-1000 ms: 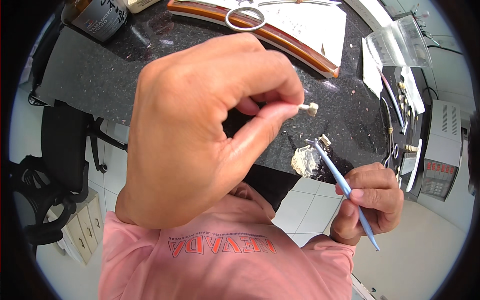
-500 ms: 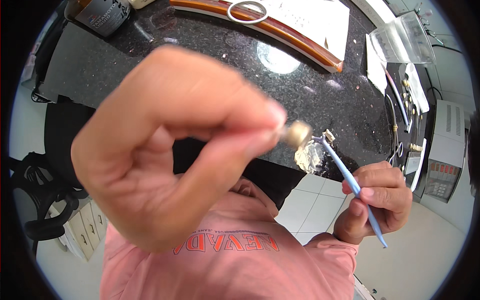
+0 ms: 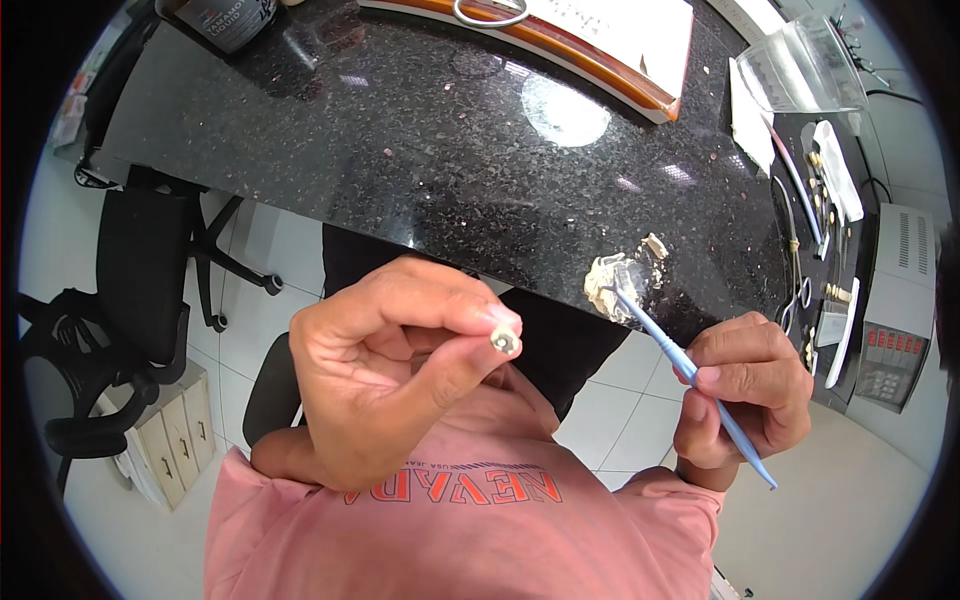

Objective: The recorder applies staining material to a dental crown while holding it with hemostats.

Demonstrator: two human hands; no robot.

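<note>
Between the thumb and index finger of my left hand (image 3: 385, 350) is a small dental crown (image 3: 506, 341), cream-coloured round its edge with a greyish, shiny middle facing up. My right hand (image 3: 755, 385) grips a slim light-blue dental spatula (image 3: 657, 336) like a pen. The tool's far tip touches the cream-coloured paste (image 3: 603, 285) smeared near the table's front edge. A crumpled clear film or plastic piece (image 3: 632, 280) lies against the paste. Just beyond it sits a small cream lump (image 3: 655, 244).
The black speckled table (image 3: 420, 160) bears an orange-edged box (image 3: 620, 75) with a ring on it, and a dark bottle (image 3: 215, 22). At the right are a clear plastic container (image 3: 805, 70), white tissue (image 3: 750, 120), scissors (image 3: 800, 295) and small tools. Black chairs stand left.
My left hand has come down and away from the camera with the crown, which now shows its grey middle. In my right hand, the spatula's tip has moved left to the paste.
</note>
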